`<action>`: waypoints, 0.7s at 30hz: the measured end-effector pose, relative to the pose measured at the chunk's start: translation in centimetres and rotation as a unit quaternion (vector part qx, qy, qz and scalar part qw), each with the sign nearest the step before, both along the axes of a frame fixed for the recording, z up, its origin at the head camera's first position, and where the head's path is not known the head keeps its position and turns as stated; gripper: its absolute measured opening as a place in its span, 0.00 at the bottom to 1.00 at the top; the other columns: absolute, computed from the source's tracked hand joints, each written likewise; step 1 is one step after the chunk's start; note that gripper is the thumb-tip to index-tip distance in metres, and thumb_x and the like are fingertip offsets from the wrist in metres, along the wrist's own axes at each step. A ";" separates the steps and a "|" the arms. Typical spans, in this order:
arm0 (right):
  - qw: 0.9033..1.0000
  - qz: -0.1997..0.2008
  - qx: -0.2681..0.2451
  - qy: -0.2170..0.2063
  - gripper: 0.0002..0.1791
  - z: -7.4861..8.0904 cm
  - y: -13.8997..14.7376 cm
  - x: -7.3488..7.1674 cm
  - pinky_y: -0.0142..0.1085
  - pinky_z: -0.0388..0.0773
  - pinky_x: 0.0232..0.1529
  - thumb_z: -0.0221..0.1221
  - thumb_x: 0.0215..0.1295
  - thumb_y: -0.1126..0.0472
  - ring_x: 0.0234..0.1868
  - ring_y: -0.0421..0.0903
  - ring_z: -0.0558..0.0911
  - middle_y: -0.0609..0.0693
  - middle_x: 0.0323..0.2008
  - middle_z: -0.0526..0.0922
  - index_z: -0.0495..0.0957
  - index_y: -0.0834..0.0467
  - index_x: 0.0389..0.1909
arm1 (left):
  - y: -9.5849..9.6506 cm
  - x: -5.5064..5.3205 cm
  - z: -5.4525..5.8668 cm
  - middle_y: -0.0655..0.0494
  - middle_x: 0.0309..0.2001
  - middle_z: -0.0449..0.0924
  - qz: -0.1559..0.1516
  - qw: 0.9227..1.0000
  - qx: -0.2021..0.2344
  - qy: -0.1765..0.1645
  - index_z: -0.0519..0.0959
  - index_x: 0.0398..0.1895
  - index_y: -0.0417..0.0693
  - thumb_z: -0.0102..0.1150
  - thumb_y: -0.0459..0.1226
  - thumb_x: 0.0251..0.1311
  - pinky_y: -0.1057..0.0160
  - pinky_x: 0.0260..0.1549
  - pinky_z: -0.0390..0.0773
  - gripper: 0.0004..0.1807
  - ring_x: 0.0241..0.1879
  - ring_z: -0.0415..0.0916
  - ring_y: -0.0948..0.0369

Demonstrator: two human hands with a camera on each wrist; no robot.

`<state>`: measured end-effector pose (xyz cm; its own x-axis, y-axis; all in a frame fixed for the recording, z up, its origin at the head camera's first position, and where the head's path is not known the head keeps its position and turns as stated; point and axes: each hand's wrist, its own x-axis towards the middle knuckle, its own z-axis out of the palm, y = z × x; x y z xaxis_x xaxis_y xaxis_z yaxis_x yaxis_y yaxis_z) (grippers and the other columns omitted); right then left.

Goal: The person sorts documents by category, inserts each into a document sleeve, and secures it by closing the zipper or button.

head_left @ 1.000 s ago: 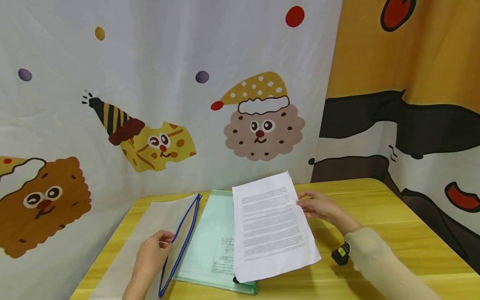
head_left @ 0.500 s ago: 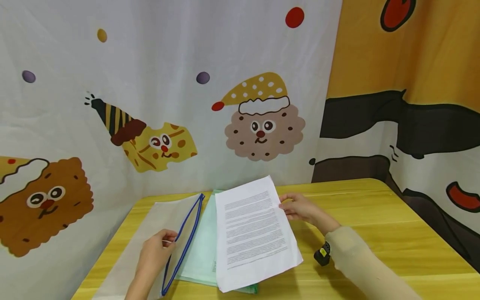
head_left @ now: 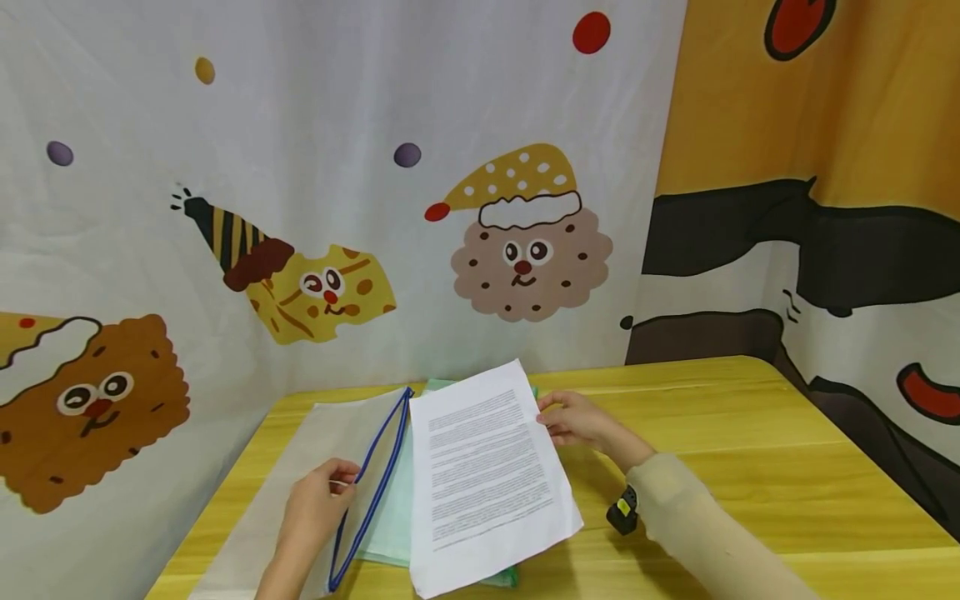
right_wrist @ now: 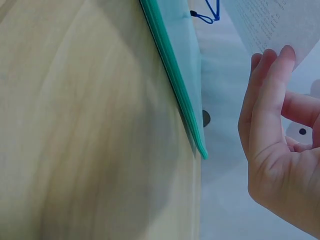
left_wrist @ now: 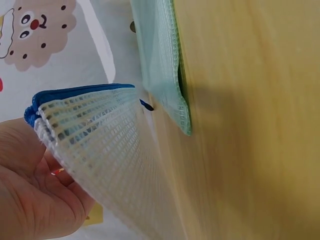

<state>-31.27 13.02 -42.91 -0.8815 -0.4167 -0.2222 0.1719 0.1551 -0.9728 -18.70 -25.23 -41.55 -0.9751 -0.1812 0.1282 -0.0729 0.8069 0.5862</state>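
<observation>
My left hand (head_left: pixel 318 504) pinches the edge of a clear mesh zip pouch (head_left: pixel 292 467) with blue zipper trim (head_left: pixel 371 504); its mouth gapes toward the right. In the left wrist view the pouch's mesh side (left_wrist: pixel 110 145) rises from the table beside the hand (left_wrist: pixel 42 185). My right hand (head_left: pixel 581 425) pinches the right edge of a printed sheet of paper (head_left: pixel 487 475), held tilted, its left edge close to the pouch's mouth. The right wrist view shows a corner of the paper (right_wrist: pixel 272 25) at the fingertips of that hand (right_wrist: pixel 280 135).
A green zip pouch (head_left: pixel 390 508) lies on the wooden table (head_left: pixel 712 433), mostly hidden under the paper. A cartoon-print curtain (head_left: pixel 337 125) hangs behind the table's far edge. A small black device (head_left: pixel 622 511) sits at the right wrist.
My right hand has carried the paper leftward and slightly down, across the green pouch to the blue-trimmed one. My left hand keeps its hold on the pouch, almost still.
</observation>
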 end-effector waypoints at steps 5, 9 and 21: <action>1.000 -0.006 0.009 -0.005 0.12 -0.5 -0.6 -0.1 0.25 0.78 0.26 0.55 0.70 0.67 0.25 0.39 0.79 0.49 0.29 0.83 0.69 0.67 0.51 | 0.1 0.0 -0.1 0.54 0.35 0.86 -0.002 1.000 0.002 0.003 0.83 0.41 0.42 0.62 0.30 0.56 0.66 0.31 0.77 0.09 0.35 0.81 0.60; 1.000 -0.003 0.006 -0.008 0.12 -0.8 -1.1 -0.1 0.26 0.78 0.26 0.55 0.70 0.68 0.25 0.38 0.79 0.48 0.28 0.83 0.70 0.68 0.51 | 0.3 0.0 -0.2 0.55 0.35 0.85 -0.002 1.000 0.001 0.004 0.83 0.40 0.43 0.62 0.30 0.56 0.66 0.31 0.77 0.09 0.35 0.80 0.61; 1.000 -0.010 -0.023 -0.016 0.12 -1.7 -2.7 -0.5 0.25 0.78 0.26 0.54 0.71 0.69 0.25 0.36 0.80 0.46 0.27 0.82 0.69 0.68 0.52 | 0.6 0.1 -0.3 0.56 0.34 0.85 -0.001 1.000 0.002 0.014 0.84 0.39 0.44 0.63 0.29 0.55 0.66 0.32 0.76 0.09 0.33 0.79 0.63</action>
<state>-31.81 10.32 -44.62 -0.8826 -0.4093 -0.2312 0.2059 0.1055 -0.9729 -18.59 -24.64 -41.84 -0.9716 -0.1789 0.1552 -0.0540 0.8053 0.5905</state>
